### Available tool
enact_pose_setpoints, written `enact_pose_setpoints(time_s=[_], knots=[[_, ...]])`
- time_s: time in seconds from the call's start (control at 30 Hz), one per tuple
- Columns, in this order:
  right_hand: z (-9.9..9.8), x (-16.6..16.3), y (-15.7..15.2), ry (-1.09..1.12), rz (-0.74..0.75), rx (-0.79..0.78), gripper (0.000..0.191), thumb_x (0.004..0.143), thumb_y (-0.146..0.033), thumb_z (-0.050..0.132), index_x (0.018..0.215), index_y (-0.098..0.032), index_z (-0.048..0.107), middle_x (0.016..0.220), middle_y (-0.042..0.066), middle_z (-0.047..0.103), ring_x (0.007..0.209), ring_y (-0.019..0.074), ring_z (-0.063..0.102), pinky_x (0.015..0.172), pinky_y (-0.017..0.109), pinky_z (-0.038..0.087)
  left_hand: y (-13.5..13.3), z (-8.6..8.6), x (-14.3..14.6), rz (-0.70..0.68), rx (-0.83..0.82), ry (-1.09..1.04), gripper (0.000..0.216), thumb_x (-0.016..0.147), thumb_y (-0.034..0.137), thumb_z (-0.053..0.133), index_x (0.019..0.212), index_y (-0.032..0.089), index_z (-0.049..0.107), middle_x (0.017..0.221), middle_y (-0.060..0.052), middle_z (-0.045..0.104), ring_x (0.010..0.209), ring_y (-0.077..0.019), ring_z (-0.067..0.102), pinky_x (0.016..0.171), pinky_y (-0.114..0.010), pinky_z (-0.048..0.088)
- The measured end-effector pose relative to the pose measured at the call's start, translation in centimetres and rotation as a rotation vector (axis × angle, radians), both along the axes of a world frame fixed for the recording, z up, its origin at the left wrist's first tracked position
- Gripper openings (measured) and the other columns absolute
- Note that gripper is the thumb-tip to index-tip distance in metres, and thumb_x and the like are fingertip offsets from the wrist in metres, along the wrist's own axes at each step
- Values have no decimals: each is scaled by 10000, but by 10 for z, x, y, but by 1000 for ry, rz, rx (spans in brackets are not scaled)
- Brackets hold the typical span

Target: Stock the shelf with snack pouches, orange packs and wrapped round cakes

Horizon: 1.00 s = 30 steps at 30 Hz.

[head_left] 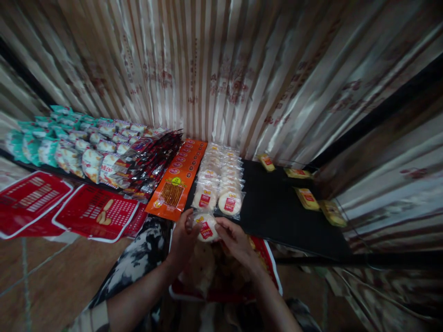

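Between my hands is a clear packet of round white crackers [206, 227] with a red label. My left hand [185, 237] grips its left edge, and my right hand [235, 240] pinches its right edge. Just beyond, two rows of matching cracker packets [230, 202] overlap on the black shelf [266, 216]. To their left lies a flat orange snack bag [176, 180]. Below my hands, a red bin or bag with a white rim [273, 265] holds snack packets that are too dark to make out.
Rows of green and white snack packets [83, 145] fill the shelf's left, beside dark red packets [152, 159]. Several small yellow packets [307, 198] lie at the right. Red printed bags [100, 214] hang at the front left. A pleated curtain [221, 69] stands behind.
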State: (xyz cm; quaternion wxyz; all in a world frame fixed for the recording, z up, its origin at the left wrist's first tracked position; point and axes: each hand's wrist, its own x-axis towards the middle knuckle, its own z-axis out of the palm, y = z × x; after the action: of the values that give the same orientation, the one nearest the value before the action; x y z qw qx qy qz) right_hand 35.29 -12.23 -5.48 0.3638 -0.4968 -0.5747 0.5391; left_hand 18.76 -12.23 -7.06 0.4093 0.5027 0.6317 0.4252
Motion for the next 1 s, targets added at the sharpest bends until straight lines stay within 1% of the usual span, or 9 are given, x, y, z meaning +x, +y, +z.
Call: enact_pose_setpoints(time_s=[0.2,0.3,0.4,0.5,0.63,0.7,0.83,0.9,1.0], knots=[[3,7,6,-224,-14,154,309,833,-443,488,764,-179,633,686,-5,612,630,122,540,548,207,418,3,5,2,-109,186,142,378,801,190,512,1179,193,521,1102,-70,605,1043,-193,562,926,-372,451],[1,13,9,-334,-56,234,314,826,-439,503,643,-189,556,590,-29,531,557,104,477,509,201,368,8,12,8,-175,211,227,403,793,153,502,1193,203,510,1095,-70,599,1034,-200,562,926,-390,451],[2,21,10,-435,-101,291,294,823,-424,512,630,-203,487,546,-52,468,500,88,430,490,198,335,15,21,19,-223,224,264,453,790,140,502,1237,206,471,1171,-86,574,1094,-215,541,961,-409,435],[5,32,10,-429,-143,283,267,833,-434,490,690,-209,504,554,-49,496,487,88,449,473,190,340,22,26,32,-263,292,296,498,810,151,495,1297,194,400,1252,-101,527,1183,-222,485,1003,-418,410],[6,48,11,-404,-232,263,296,827,-471,486,803,-193,582,624,-6,575,494,105,491,461,203,388,21,21,44,-331,484,384,491,852,133,432,1331,197,342,1333,-118,439,1256,-221,403,1004,-423,415],[4,54,13,-392,-268,236,330,820,-499,485,825,-189,597,678,16,600,489,112,509,447,216,412,16,16,47,-370,547,447,474,859,116,404,1321,212,361,1361,-121,401,1274,-230,375,1008,-439,410],[1,58,17,-452,-275,226,366,837,-535,444,767,-200,575,678,16,591,494,118,521,466,229,424,6,5,48,-525,548,582,478,821,83,411,1279,216,439,1409,-117,342,1291,-263,335,1030,-474,385],[0,57,19,-564,-301,289,373,853,-527,424,724,-204,557,646,9,574,516,121,516,498,229,406,4,2,48,-585,543,624,529,792,71,425,1305,199,417,1439,-123,306,1318,-279,286,1046,-489,364],[-2,54,22,-708,-342,373,381,881,-503,388,697,-206,538,634,7,559,538,122,507,527,232,382,6,1,49,-591,541,658,597,768,63,432,1348,182,359,1477,-125,249,1358,-293,204,1061,-516,336]])
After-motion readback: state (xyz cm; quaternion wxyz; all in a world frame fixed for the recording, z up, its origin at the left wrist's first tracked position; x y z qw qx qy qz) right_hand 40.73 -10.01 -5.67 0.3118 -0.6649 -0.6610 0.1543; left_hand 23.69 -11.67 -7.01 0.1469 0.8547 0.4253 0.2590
